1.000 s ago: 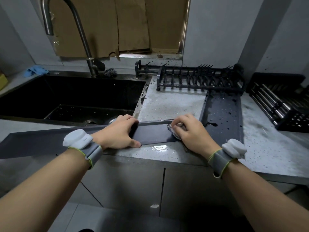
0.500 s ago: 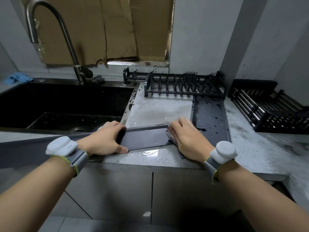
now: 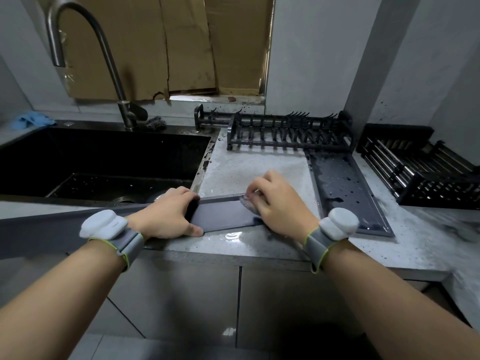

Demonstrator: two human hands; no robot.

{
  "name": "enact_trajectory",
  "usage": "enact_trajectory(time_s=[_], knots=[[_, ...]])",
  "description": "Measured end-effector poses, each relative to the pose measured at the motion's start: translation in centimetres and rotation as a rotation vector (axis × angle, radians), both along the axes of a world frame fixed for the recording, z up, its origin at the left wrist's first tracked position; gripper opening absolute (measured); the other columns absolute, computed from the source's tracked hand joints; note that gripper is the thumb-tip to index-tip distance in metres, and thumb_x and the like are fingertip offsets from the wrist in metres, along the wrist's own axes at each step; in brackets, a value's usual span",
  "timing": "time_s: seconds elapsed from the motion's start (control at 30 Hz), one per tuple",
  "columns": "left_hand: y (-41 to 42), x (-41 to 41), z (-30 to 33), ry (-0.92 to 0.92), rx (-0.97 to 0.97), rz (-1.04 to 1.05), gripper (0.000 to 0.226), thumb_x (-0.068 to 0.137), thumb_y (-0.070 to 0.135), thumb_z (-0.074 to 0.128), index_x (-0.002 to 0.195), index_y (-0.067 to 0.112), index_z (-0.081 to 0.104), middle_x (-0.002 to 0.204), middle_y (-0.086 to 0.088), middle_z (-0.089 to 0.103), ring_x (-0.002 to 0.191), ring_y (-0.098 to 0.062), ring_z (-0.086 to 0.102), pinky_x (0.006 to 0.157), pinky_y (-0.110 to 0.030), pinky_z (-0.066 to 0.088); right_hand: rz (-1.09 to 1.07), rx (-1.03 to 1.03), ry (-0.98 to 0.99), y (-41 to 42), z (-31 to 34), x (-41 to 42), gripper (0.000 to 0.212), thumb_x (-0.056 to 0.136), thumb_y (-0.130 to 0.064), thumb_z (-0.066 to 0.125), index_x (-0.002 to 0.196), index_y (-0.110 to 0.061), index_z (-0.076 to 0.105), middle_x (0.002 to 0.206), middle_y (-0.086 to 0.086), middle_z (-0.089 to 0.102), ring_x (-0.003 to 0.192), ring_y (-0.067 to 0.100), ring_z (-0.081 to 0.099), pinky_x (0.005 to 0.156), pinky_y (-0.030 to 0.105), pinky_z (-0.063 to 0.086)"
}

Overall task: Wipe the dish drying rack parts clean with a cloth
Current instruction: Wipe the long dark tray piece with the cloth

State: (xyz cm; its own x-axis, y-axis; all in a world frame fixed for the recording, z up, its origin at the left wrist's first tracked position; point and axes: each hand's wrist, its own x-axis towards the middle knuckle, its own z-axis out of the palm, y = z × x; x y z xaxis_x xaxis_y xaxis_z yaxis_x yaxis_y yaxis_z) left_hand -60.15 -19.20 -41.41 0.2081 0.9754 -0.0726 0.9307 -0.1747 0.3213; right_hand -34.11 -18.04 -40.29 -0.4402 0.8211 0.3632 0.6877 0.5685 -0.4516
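I count two hands, my left hand (image 3: 166,216) and my right hand (image 3: 280,203), and two white wrist devices on grey straps (image 3: 104,227). There are two long flat dark-grey trays (image 3: 223,216), one black pronged plate rack (image 3: 288,136), one black slatted basket (image 3: 420,172), one grey mesh cloth (image 3: 248,205), one black sink (image 3: 104,162), one curved steel tap (image 3: 109,61), one blue rag (image 3: 33,119) and one dark wire scourer (image 3: 155,123).

Home kitchen, black sink (image 3: 104,162), tall faucet (image 3: 104,55), speckled countertop (image 3: 254,165)

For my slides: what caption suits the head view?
Left hand holds grey tray while right hand wipes it with cloth.
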Motion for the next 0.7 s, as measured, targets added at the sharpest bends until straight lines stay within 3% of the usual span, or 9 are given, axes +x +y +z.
enact_trajectory(time_s=[0.2, 0.37, 0.47, 0.7], knots=[[-0.1, 0.0, -0.1, 0.008, 0.001, -0.007, 0.090, 0.076, 0.047, 0.081, 0.149, 0.017, 0.038, 0.147, 0.002, 0.038, 0.134, -0.017, 0.031, 0.114, -0.036, 0.030, 0.160, -0.020, -0.114, -1.4, -3.4, -4.3, 0.014, 0.096, -0.028, 0.058, 0.102, -0.018, 0.065, 0.104, -0.001, 0.050, 0.102, 0.018, 0.041, 0.087, 0.034, 0.042], [-0.2, 0.0, -0.1, 0.017, 0.006, -0.012, 0.089, 0.077, 0.048, 0.080, 0.149, 0.017, 0.037, 0.148, 0.002, 0.036, 0.135, -0.017, 0.031, 0.114, -0.037, 0.030, 0.111, -0.030, -0.201, 0.5, -3.0, 0.7, 0.003, 0.092, -0.023, 0.063, 0.091, -0.021, 0.064, 0.096, -0.007, 0.052, 0.097, 0.019, 0.043, 0.088, 0.039, 0.042], [-0.2, 0.2, -0.1, 0.007, 0.006, -0.014, 0.089, 0.077, 0.047, 0.080, 0.148, 0.017, 0.038, 0.147, 0.001, 0.037, 0.133, -0.017, 0.032, 0.114, -0.037, 0.031, 0.066, -0.059, -0.295, 1.5, -2.0, 1.6, 0.009, 0.092, -0.018, 0.060, 0.088, -0.024, 0.066, 0.095, -0.006, 0.055, 0.097, 0.017, 0.044, 0.088, 0.036, 0.042], [-0.3, 0.1, 0.0, 0.008, 0.006, -0.026, 0.089, 0.077, 0.047, 0.080, 0.149, 0.016, 0.038, 0.146, 0.002, 0.037, 0.133, -0.017, 0.032, 0.114, -0.035, 0.030, 0.094, -0.086, -0.160, 0.5, -2.9, -1.1, 0.010, 0.092, -0.023, 0.065, 0.095, -0.023, 0.074, 0.101, -0.001, 0.057, 0.102, 0.019, 0.044, 0.085, 0.032, 0.038]])
